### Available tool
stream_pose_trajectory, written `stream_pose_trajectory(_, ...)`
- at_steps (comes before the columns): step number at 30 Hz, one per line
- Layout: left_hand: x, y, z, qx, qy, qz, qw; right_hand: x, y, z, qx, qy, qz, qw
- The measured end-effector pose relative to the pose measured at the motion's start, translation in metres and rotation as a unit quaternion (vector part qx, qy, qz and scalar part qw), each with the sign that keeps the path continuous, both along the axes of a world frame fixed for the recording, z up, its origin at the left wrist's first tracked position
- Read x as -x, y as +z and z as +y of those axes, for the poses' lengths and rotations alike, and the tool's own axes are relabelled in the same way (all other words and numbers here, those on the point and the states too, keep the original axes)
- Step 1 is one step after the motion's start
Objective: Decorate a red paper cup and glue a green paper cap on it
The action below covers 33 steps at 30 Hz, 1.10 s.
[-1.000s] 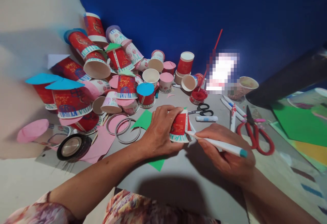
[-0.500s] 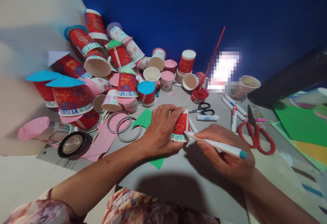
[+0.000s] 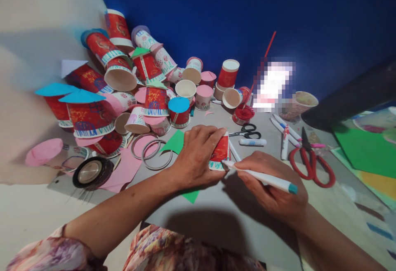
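Note:
My left hand is wrapped round a small red paper cup with a white band along its lower edge. Teal strokes run across that band. In my right hand is a white marker pen with a teal end, and its tip rests at the cup's lower band. Green paper lies partly under my left hand and forearm. Just beyond the cup are small black-handled scissors and a white glue stick or tube.
Decorated paper cups with coloured paper tops are heaped at the left. Tape rings and a black round object lie nearer. Red-handled scissors, several markers and a red pot with a stick are at the right.
The whole view has shifted slightly. The marker tip has moved a little left along the cup's lower band; both hands keep their hold.

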State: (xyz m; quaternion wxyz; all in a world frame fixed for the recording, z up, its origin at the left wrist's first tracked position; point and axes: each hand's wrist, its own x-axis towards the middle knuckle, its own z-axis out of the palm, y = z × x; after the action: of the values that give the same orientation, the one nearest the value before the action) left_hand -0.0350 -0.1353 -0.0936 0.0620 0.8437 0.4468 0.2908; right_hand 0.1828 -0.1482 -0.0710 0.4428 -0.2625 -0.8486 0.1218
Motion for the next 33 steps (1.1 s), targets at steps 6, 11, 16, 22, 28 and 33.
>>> stream_pose_trajectory(6, -0.0008, 0.0011, -0.001, 0.007, 0.002, 0.015, 1.0, -0.0008, 0.0, 0.0011, -0.019, -0.009, -0.014, 1.0)
stream_pose_trajectory(11, -0.0016, -0.0001, -0.0017, -0.013, 0.011, 0.027, 0.999, -0.0007, -0.0009, -0.0002, -0.017, -0.006, -0.003, 1.0)
stream_pose_trajectory(16, -0.0025, -0.0007, -0.0021, -0.011, 0.015, 0.031, 0.999, 0.0016, -0.0016, 0.0003, -0.027, 0.007, -0.026, 0.999)
stream_pose_trajectory(22, 0.0026, 0.0014, -0.0003, -0.006, -0.023, 0.008, 1.0, -0.002, -0.0052, 0.0036, -0.031, -0.008, -0.031, 0.999)
stream_pose_trajectory(28, 0.0059, 0.0025, 0.0033, -0.004, -0.037, -0.023, 0.999, -0.0051, -0.0084, 0.0053, -0.032, -0.029, -0.013, 0.999)
stream_pose_trajectory(33, 0.0035, 0.0035, 0.0012, 0.003, -0.025, -0.015, 1.0, -0.0024, -0.0069, 0.0034, -0.049, -0.029, -0.01, 0.998)
